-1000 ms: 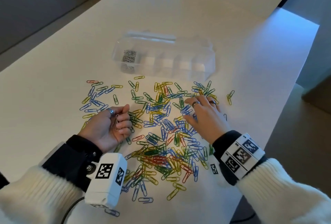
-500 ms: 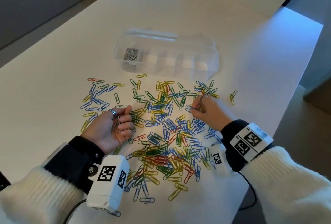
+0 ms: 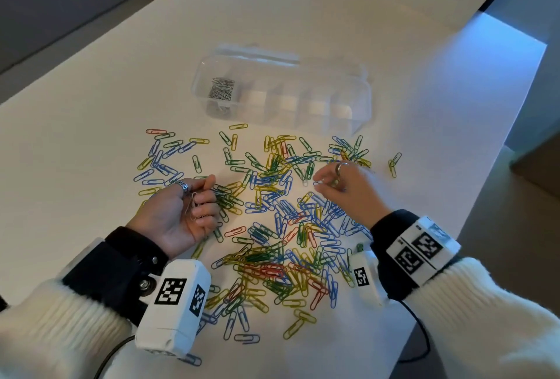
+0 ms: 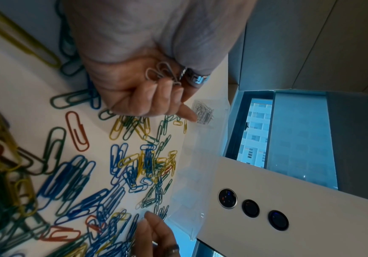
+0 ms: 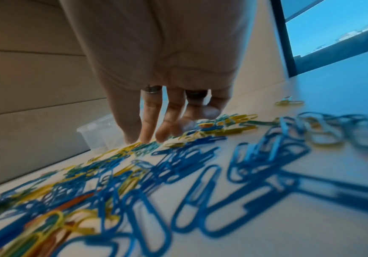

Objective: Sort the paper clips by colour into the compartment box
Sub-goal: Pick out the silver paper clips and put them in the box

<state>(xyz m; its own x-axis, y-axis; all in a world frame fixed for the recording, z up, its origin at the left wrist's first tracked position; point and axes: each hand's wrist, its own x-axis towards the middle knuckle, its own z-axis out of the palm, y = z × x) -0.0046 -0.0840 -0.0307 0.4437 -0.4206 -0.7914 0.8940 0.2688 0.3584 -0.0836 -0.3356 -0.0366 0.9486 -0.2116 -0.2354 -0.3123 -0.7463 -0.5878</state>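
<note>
A spread of blue, green, yellow and red paper clips (image 3: 288,227) covers the white table between my hands. Behind it stands the clear compartment box (image 3: 333,87), with silver clips (image 3: 222,91) in its leftmost compartment and the others looking bare. My left hand (image 3: 197,206) lies palm up at the pile's left edge, fingers curled round a few silver clips (image 4: 161,73). My right hand (image 3: 321,183) is at the pile's far right part, fingertips (image 5: 147,135) down on the clips, thumb and index finger pinching a pale silver clip.
The table's right edge (image 3: 454,227) runs close to my right wrist. Two clips (image 3: 394,163) lie apart to the right of the pile. A raised white panel with round black buttons (image 4: 251,207) is behind the box. A thin cable (image 3: 421,348) trails off my right wrist.
My right hand went from lying flat on the pile to curled, with thumb and index finger pinched, a little farther back. My left hand stayed where it was with its silver clips.
</note>
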